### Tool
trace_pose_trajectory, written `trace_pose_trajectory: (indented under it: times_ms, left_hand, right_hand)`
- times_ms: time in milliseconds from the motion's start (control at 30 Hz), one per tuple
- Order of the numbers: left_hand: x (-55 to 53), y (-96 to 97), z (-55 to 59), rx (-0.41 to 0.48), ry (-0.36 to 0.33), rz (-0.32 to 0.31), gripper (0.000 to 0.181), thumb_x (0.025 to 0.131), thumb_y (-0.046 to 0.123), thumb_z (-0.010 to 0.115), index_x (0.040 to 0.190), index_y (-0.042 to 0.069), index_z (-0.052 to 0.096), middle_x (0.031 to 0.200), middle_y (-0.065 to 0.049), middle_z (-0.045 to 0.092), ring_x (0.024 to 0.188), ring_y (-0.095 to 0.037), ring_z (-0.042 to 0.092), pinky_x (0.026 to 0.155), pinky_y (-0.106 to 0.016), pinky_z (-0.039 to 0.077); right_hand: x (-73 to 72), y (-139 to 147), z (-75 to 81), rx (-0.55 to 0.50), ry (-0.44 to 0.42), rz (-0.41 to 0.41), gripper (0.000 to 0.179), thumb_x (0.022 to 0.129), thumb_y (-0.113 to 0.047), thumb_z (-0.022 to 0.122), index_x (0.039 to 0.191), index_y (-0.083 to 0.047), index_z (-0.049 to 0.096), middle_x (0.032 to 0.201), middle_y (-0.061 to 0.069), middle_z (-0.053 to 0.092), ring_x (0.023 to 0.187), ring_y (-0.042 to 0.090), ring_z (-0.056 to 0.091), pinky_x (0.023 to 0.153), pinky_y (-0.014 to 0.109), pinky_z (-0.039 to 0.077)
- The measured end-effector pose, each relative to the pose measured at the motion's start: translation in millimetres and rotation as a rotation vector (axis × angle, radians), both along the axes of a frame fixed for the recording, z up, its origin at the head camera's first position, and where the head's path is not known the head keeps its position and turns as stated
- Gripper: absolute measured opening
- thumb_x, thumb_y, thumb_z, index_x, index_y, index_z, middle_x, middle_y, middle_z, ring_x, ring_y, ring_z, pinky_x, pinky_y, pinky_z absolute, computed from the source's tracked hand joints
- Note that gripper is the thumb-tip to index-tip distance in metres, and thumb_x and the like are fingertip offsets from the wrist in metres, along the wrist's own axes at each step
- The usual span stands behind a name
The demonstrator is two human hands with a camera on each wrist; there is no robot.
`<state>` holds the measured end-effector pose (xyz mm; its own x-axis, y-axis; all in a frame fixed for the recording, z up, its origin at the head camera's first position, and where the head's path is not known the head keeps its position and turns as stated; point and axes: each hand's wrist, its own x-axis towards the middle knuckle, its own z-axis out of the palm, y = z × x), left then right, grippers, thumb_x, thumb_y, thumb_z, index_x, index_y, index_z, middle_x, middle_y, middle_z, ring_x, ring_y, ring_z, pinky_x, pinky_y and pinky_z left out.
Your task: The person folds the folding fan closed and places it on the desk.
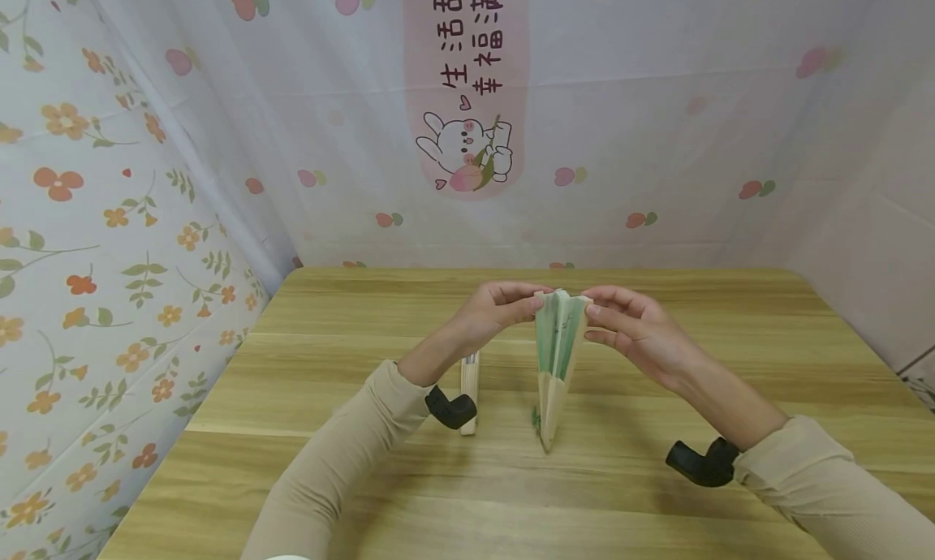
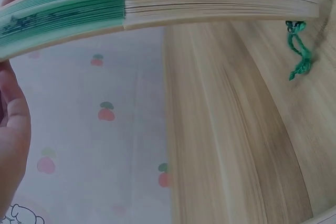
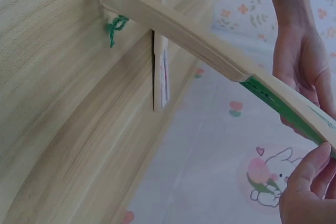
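A folding fan [image 1: 558, 341] with green paper and pale wooden ribs is slightly spread, its pivot end pointing down toward me. My left hand [image 1: 500, 312] pinches the top of its left edge between thumb and fingers. On the opposite edge, my right hand [image 1: 639, 333] pinches the top with thumb and index finger. A green cord tassel [image 2: 299, 53] dangles from the pivot end. Folds of the paper and the stacked ribs show edge-on in the left wrist view. A second, closed fan [image 3: 161, 72] lies on the table, partly covered by my left forearm in the head view.
The wooden table [image 1: 292, 365] extends under both arms. Behind it hangs a white curtain [image 1: 621, 138] with fruit prints and a rabbit drawing. A flowered curtain [image 1: 131, 260] borders the left side. Black wrist mounts [image 1: 701, 463] sit on both forearms.
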<state>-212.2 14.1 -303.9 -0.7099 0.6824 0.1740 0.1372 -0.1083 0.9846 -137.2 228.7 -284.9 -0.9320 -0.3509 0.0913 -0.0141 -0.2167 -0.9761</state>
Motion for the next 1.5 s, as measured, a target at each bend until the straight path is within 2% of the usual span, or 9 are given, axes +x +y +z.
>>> trace_pose_trajectory:
  times_ms: [133,267,533,900,1300,1500]
  left_hand:
    - [2.1,1.1,1.8,-0.014,0.001,0.035,0.031,0.091,0.011,0.050,0.116,-0.005,0.055,0.115,-0.013,0.056,0.101,-0.017,0.055,0.090,-0.036,0.042]
    - [2.5,3.4,1.3,0.007,-0.001,0.048,0.030,0.091,0.011,0.051,0.116,-0.005,0.055,0.114,-0.012,0.057,0.101,-0.017,0.055,0.088,-0.032,0.045]
    - [3.4,5.9,-0.7,0.042,-0.002,0.052,0.029,0.090,0.010,0.052,0.114,-0.005,0.056,0.110,-0.011,0.060,0.098,-0.017,0.057,0.085,-0.031,0.046]
    - [5.3,6.5,-0.4,0.034,-0.014,0.062,0.031,0.091,0.013,0.051,0.116,-0.004,0.055,0.109,-0.013,0.060,0.096,-0.018,0.058,0.085,-0.030,0.046]
    - [4.1,6.2,-0.5,0.059,0.014,0.072,0.028,0.091,0.012,0.049,0.113,-0.005,0.055,0.109,-0.015,0.058,0.095,-0.019,0.058,0.084,-0.032,0.047]
    - [5.3,7.3,0.5,0.067,0.026,0.062,0.027,0.090,0.009,0.051,0.112,-0.005,0.055,0.102,-0.009,0.062,0.091,-0.018,0.059,0.083,-0.033,0.047]
  right_hand:
    - [-0.1,-1.0,0.5,0.009,0.006,0.012,0.015,0.092,-0.009,0.047,0.105,-0.011,0.056,0.096,0.000,0.053,0.088,0.013,0.053,0.080,0.026,0.048]
    - [-0.8,-2.2,0.1,0.015,0.015,0.020,0.016,0.092,-0.008,0.047,0.105,-0.010,0.056,0.097,0.001,0.052,0.089,0.013,0.053,0.080,0.026,0.048]
    - [-2.6,-5.0,-2.0,0.010,0.025,0.041,0.015,0.092,-0.008,0.047,0.105,-0.010,0.056,0.098,0.001,0.052,0.089,0.013,0.052,0.081,0.026,0.047]
    - [-2.4,-4.9,-2.7,0.007,0.036,0.055,0.016,0.093,-0.007,0.045,0.105,-0.011,0.056,0.098,0.001,0.052,0.089,0.012,0.052,0.081,0.026,0.047]
    - [-2.5,-3.6,-2.0,-0.018,0.031,0.030,0.016,0.093,-0.006,0.045,0.103,-0.010,0.056,0.095,0.000,0.053,0.088,0.013,0.054,0.080,0.027,0.048]
    - [-2.2,-2.6,-0.5,-0.019,0.026,0.034,0.016,0.093,-0.007,0.046,0.105,-0.010,0.056,0.096,0.000,0.053,0.090,0.013,0.053,0.082,0.027,0.047]
